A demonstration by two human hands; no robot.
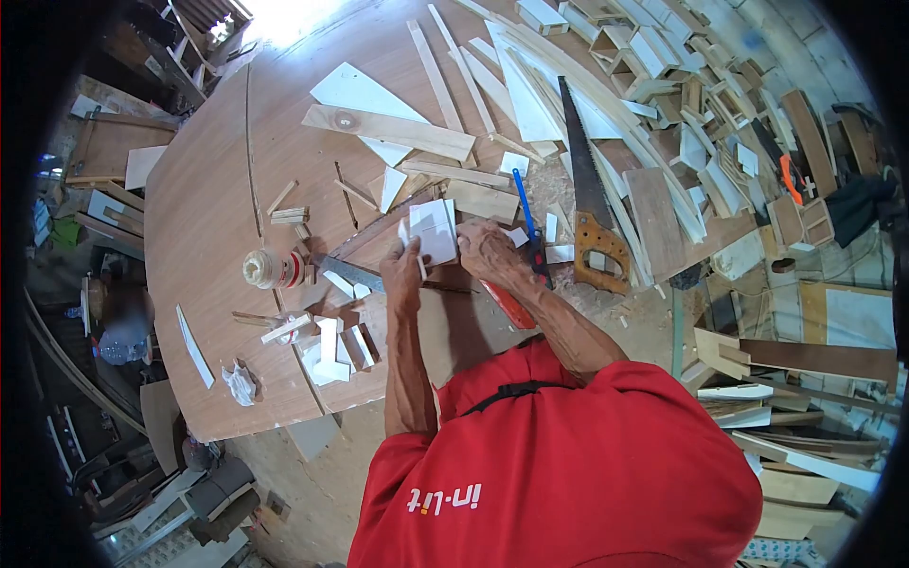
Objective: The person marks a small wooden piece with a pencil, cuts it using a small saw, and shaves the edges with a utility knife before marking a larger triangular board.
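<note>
My left hand [404, 269] is closed on the left edge of a small white board [433, 233], thumb on top. A second thin white strip stands up beside the thumb. My right hand [489, 250] is curled at the board's right edge; what its fingers hold, if anything, is hidden. Below my right wrist lies a long red object [508, 305], partly covered by the forearm. A metal ruler or square blade [350, 273] reaches toward my left hand. Just right of my right hand is a slim blue-handled tool [528, 213].
A handsaw [593, 194] with a wooden handle lies at right. A jar [270, 269] and small white offcuts [331, 352] are at left. Wood strips [436, 76] and a plank [388, 132] cover the far table [204, 256]. Stacked wooden frames [663, 52] stand at far right.
</note>
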